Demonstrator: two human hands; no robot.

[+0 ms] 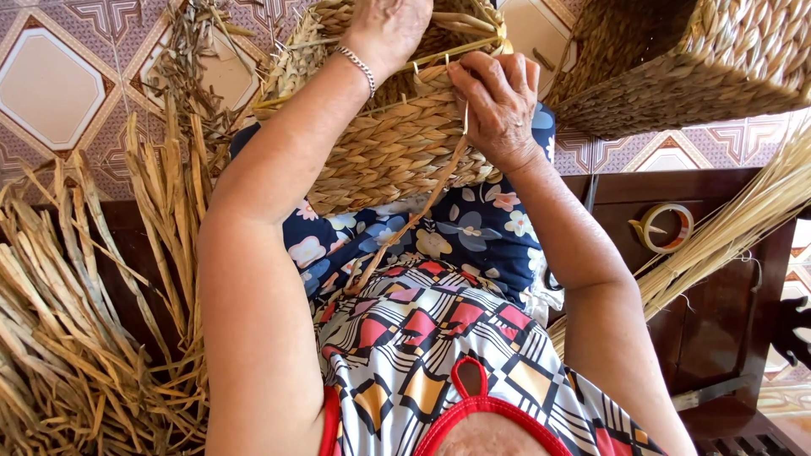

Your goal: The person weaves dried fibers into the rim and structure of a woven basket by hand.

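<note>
step: weaving the rim of the half-made woven basket (389, 143) on the lap | next: likely needs the dried fibre strand (414, 219) drawn taut | left hand (384, 25): curled over the rim, gripping | right hand (498, 101): fingers pinching the strand beside the rim | left of hands: dried reed bundle (76, 321)

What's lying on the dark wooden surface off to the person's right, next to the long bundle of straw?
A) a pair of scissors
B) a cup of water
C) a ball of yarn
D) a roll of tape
D. A roll of tape rests flat on the dark wooden surface, just beside the bundle of straw; no scissors, cup or yarn shows there.
</note>
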